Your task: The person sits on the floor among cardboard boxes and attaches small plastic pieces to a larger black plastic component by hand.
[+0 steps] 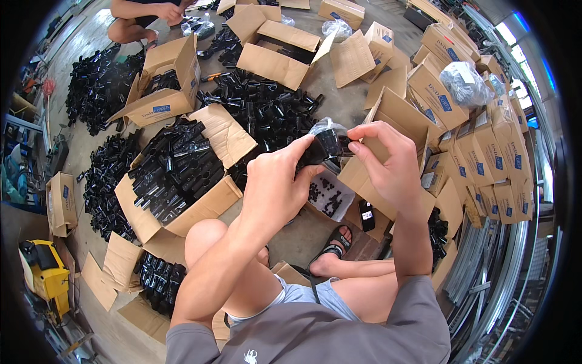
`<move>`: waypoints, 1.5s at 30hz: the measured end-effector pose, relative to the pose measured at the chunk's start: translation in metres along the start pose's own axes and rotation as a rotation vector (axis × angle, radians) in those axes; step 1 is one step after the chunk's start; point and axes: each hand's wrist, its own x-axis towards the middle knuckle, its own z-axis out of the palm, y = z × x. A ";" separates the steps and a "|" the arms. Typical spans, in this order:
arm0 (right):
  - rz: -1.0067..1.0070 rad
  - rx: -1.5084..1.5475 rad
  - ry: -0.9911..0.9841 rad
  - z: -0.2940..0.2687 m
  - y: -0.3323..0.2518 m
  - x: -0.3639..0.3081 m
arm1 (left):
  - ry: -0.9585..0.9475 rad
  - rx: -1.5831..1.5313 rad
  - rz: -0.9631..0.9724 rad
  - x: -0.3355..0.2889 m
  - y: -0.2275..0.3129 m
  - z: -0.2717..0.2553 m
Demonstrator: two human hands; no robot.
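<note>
I saw brown cardboard boxes all over the floor: an open box [182, 200] packed with black parts lay at my left, and another open box [163, 85] with a blue label stood beyond it. Closed brown cartons [494, 164] with blue labels were stacked at my right, and a clear plastic bag [464, 82] rested on them.

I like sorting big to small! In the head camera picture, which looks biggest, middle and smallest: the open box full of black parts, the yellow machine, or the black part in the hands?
1. Open box of black parts, biggest.
2. Yellow machine, middle, though partly cut off at the edge.
3. Black part, held by the left hand and right hand, smallest, even though nearest the camera.
</note>
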 end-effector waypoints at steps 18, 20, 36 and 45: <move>-0.028 0.013 -0.046 -0.004 -0.006 -0.005 | -0.042 -0.285 -0.099 0.000 -0.016 0.012; -0.063 0.013 0.015 0.005 -0.004 -0.011 | -0.109 -0.605 -0.143 0.003 -0.019 0.015; -0.196 0.039 0.006 -0.001 0.013 -0.015 | -0.493 -0.938 -0.319 0.009 0.008 -0.015; -0.040 0.358 0.197 0.013 0.018 -0.024 | -0.499 -1.010 -0.578 0.012 0.010 -0.011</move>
